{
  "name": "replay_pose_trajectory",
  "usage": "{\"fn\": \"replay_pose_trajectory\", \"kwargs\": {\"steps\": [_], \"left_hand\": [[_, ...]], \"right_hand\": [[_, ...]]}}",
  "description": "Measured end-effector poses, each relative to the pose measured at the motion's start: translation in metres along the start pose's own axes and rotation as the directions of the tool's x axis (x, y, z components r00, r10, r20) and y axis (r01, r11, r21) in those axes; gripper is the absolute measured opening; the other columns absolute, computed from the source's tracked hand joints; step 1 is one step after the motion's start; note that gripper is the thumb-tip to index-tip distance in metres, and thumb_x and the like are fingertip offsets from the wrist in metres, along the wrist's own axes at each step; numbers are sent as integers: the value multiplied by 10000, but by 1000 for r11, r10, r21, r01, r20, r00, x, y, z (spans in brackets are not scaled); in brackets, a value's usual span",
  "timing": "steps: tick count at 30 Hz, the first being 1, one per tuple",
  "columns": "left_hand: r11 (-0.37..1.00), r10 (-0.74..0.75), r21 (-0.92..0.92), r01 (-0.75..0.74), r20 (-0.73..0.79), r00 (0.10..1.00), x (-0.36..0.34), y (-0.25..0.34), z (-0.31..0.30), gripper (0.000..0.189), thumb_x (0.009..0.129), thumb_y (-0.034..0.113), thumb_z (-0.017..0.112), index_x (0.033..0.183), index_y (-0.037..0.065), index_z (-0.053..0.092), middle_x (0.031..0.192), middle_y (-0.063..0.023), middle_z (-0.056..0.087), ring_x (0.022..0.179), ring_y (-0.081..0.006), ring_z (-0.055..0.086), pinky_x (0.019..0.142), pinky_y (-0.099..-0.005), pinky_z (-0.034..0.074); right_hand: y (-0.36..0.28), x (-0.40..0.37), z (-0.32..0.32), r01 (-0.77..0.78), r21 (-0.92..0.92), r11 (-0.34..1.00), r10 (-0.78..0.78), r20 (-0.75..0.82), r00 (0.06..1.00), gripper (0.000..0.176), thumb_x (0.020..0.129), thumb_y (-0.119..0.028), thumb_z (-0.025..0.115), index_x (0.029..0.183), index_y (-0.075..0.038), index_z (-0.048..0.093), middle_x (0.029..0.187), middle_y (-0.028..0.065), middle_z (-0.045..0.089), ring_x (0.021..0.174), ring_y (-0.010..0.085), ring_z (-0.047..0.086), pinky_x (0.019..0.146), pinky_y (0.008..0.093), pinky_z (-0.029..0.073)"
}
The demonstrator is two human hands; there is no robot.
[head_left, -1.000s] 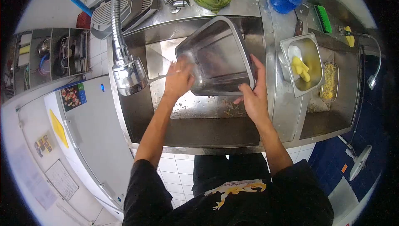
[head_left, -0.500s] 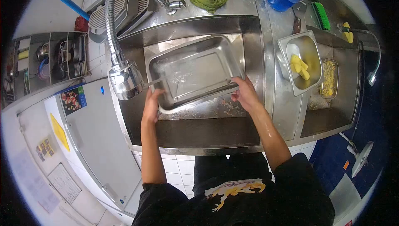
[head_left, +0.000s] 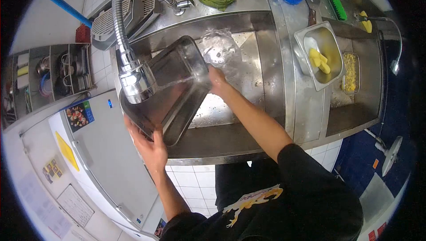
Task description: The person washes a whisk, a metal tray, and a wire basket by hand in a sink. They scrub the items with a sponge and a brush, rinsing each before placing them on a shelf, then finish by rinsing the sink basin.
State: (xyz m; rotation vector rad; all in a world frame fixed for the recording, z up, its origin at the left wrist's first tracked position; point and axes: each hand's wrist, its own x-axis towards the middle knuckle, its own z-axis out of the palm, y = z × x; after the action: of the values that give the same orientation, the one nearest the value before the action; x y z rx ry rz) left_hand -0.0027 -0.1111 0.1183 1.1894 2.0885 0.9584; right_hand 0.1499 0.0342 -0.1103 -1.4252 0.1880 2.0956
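Swung left and tipped since earlier, steel pan (head_left: 171, 103) is under tap (head_left: 136, 83), over sink (head_left: 250, 94). L hand (head_left: 153, 153) grips near end, R hand (head_left: 217, 80) right rim. Best: firm grip w/ both, slow turns, runoff kept in sink.

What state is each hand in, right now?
Left hand: closed on the tilted metal pan, at its lower end.
Right hand: holding the same pan's opposite end.
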Motion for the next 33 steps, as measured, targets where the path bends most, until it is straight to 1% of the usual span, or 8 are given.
{"fn": "replay_pose_trajectory", "kwargs": {"steps": [4,7,12,14,18,24,32,33], "left_hand": [[943,231,271,-195,-107,967,-20,-5,-3,875,883,-3,649,1631,26,195,1511,-291,442,1357,-384,513,1149,-445,390],[972,231,73,-222,-154,961,-31,-9,-1,917,839,13,707,1617,1,221,1497,-288,451,1340,-372,526,1124,-441,417],[900,352,313,-303,-113,929,-59,-37,-4,938,791,39,763,1590,-26,276,1453,-272,469,1322,-369,535,1050,-446,484],[918,270,321,-234,-72,960,-67,-36,-3,949,869,49,744,1620,-19,169,1591,-265,345,1457,-378,408,1134,-471,428],[989,105,131,-73,-259,960,-71,-42,-6,883,908,110,759,1607,5,229,1441,-252,471,1335,-358,512,1069,-460,455],[932,-305,-315,179,-415,857,-76,-62,-30,767,994,207,663,1600,31,227,1538,-228,394,1418,-324,415,1185,-451,326],[895,-355,-397,204,-356,865,-82,-75,-43,713,977,192,678,1563,23,310,1558,-177,403,1390,-295,449,1178,-443,347],[883,-380,-416,217,-363,851,-82,-76,-42,714,973,216,682,1561,29,322,1540,-173,433,1380,-293,466,1162,-439,369]], "right_hand": [[28,46,21,350,-109,931,-332,150,931,321,1010,-209,492,1151,5,684,1034,141,693,897,260,690,776,457,576],[22,37,40,286,-232,930,-277,71,958,275,1007,-175,502,1099,-15,705,930,95,659,766,212,609,670,394,507],[43,38,48,424,-282,860,-391,170,905,370,1051,-322,546,878,-26,686,769,46,590,642,172,472,616,382,418],[50,50,42,350,-370,861,-321,139,937,403,1055,-353,551,864,-23,681,777,53,598,668,174,488,649,388,434],[58,52,34,294,-480,827,-265,130,956,454,1052,-396,568,842,-12,686,783,77,618,723,181,536,702,412,461],[53,39,59,499,-221,838,-483,125,867,452,1015,-387,613,959,43,737,815,125,692,756,225,654,771,384,541],[49,34,61,519,-296,802,-480,198,854,410,1056,-336,545,956,12,738,715,121,697,746,236,695,751,397,541],[56,41,52,676,-378,633,-594,324,737,409,1062,-343,533,1012,11,730,802,142,723,811,251,707,789,401,547]]}}
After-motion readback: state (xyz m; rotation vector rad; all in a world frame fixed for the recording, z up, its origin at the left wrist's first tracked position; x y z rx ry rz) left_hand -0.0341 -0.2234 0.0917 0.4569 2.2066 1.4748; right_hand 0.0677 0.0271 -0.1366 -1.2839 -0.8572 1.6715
